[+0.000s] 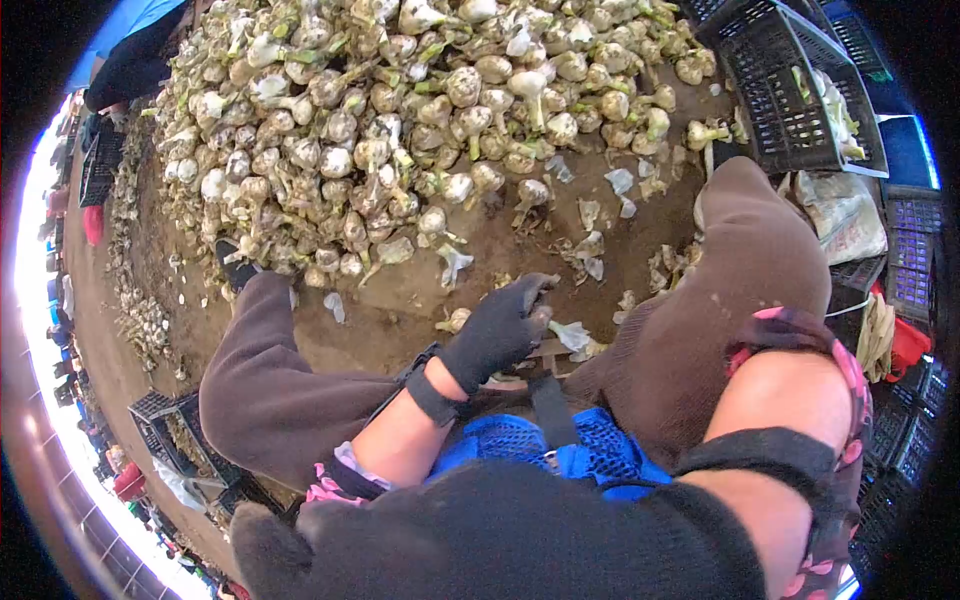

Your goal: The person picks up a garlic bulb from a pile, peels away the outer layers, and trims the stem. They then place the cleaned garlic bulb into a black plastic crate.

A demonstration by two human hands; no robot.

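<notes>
My left hand (pixel 500 330), in a dark glove with a strap at the wrist, is between my knees with its fingers curled. A garlic bulb (pixel 541 317), mostly covered by the fingers, appears to be in its grip, and a pale flared stem (pixel 572 336) sticks out to the right. My right hand (pixel 480 530), also in a dark glove, looms large and blurred close to the camera, across the bottom. Its fingers are mostly out of sight, so what it holds, if anything, does not show. A loose garlic bulb (pixel 455 320) lies just left of my left hand.
A big heap of garlic (pixel 340 150) with stems spreads over the dirt floor ahead. Black crates (pixel 790 100) stand at the upper right beside a white sack (pixel 845 220). Another crate (pixel 160 420) is at the left. Dry skins (pixel 590 250) litter the ground between my feet.
</notes>
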